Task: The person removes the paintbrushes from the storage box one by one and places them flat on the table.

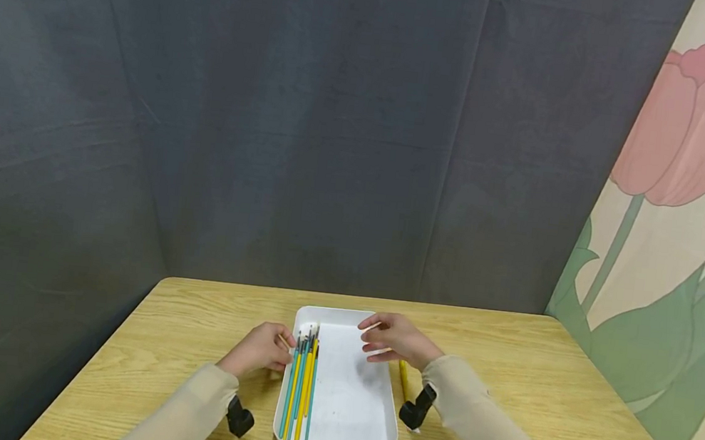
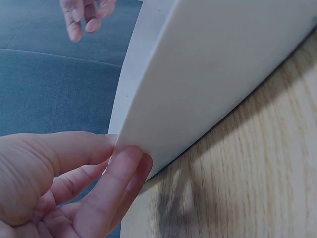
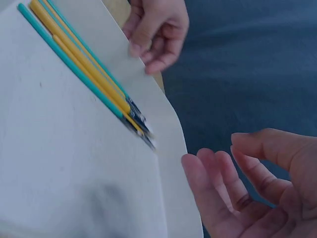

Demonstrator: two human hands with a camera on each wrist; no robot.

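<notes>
A white rectangular tray [image 1: 350, 392] lies lengthwise on the table. Along its left side several paintbrushes [image 1: 302, 394] with teal and yellow handles lie side by side, bristle ends pointing away from me. My left hand [image 1: 261, 348] pinches the tray's left rim; in the left wrist view the thumb [image 2: 84, 147] sits at the edge, with fingers [image 2: 116, 178] against the outer wall. Over the tray's far right part hovers my right hand [image 1: 398, 338], fingers spread and loosely bent, with nothing in it. The right wrist view shows a gap between its thumb and fingertips.
A yellow stick-like thing [image 1: 404, 379] lies right of the tray, partly hidden by the right wrist camera [image 1: 416, 407]. The wooden table [image 1: 213, 320] extends on both sides. A dark curtain [image 1: 309, 137] hangs behind, and a flower-painted wall [image 1: 662, 281] stands at the right.
</notes>
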